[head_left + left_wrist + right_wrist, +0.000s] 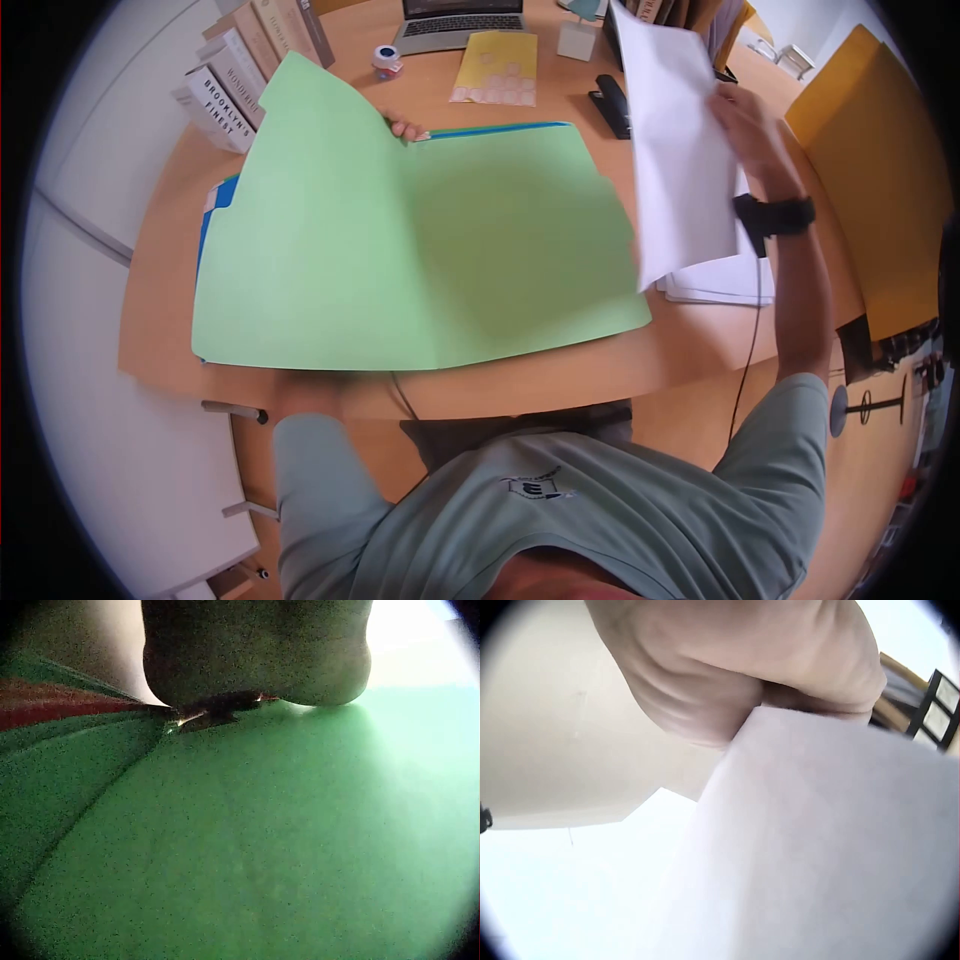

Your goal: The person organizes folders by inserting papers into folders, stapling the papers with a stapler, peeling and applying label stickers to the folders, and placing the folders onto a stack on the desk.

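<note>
A green folder (pixel 430 260) lies open on the wooden desk (pixel 160 300), over a blue folder (pixel 222 192) whose edge shows at the left and back. My left hand (pixel 408 129) is mostly hidden under the raised left flap, fingertips showing at the top of the fold; in the left wrist view the hand (pixel 255 652) grips the green folder (pixel 262 847) at its edge. My right hand (pixel 745 120) holds a white sheet of paper (pixel 675 150) up in the air above the desk's right side; the right wrist view shows that hand (pixel 742 667) pinching the sheet (pixel 832 847).
A stack of white paper (pixel 720 280) lies at the desk's right. A black stapler (pixel 610 105), a yellow envelope (pixel 495 68), a laptop (pixel 460 22), a small tape roll (pixel 387 60) and a row of books (pixel 235 80) stand at the back. A yellow-orange panel (pixel 880 170) rises on the right.
</note>
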`<state>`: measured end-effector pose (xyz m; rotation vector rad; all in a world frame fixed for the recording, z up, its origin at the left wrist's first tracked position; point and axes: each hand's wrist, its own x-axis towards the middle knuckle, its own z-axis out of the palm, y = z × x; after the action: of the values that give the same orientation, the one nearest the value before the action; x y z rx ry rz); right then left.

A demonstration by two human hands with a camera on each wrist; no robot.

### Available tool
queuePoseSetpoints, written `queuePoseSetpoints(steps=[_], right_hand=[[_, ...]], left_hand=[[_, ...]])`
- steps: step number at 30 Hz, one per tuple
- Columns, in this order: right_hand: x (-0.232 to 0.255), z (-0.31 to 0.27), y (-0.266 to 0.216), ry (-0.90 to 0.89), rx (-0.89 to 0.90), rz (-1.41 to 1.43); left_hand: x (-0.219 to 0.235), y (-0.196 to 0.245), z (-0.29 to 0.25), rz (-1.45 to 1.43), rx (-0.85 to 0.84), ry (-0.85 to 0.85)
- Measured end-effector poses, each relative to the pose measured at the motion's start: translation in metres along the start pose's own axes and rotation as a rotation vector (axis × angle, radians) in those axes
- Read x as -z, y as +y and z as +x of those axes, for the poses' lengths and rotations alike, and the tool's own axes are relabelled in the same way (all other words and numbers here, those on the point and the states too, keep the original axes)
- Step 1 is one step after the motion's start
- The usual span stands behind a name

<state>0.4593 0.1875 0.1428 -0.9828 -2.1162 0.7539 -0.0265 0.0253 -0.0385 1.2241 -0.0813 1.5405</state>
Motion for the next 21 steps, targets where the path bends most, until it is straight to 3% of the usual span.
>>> queuePoseSetpoints(steps=[1,2,3,5,8,14,21], right_hand=[[-0.03,0.001,-0.005,0.063,0.176,-0.165],[-0.054,0.0,-0.011,-0.053,-0.001,-0.003],[-0.076,-0.006,-0.024,-0.124,-0.041,-0.049],[-0.116,-0.015,-0.039,-0.162,0.014,-0.079],[-0.147,-0.015,-0.034,-0.275,-0.04,-0.121],[-0.144,-0.02,-0.058,-0.461,-0.241,-0.111],[-0.136,-0.021,-0.055,-0.534,-0.208,-0.108]], left_hand=[[-0.009,0.002,0.002,0.019,0.006,0.006],[-0.01,0.002,0.0,0.032,0.013,0.016],[-0.017,0.003,0.002,0.044,0.015,0.02],[-0.019,0.006,0.004,0.056,0.017,0.041],[-0.024,0.008,0.001,0.095,0.036,0.072],[-0.026,0.014,0.002,0.16,0.063,0.105],[-0.027,0.017,0.004,0.208,0.082,0.135]])
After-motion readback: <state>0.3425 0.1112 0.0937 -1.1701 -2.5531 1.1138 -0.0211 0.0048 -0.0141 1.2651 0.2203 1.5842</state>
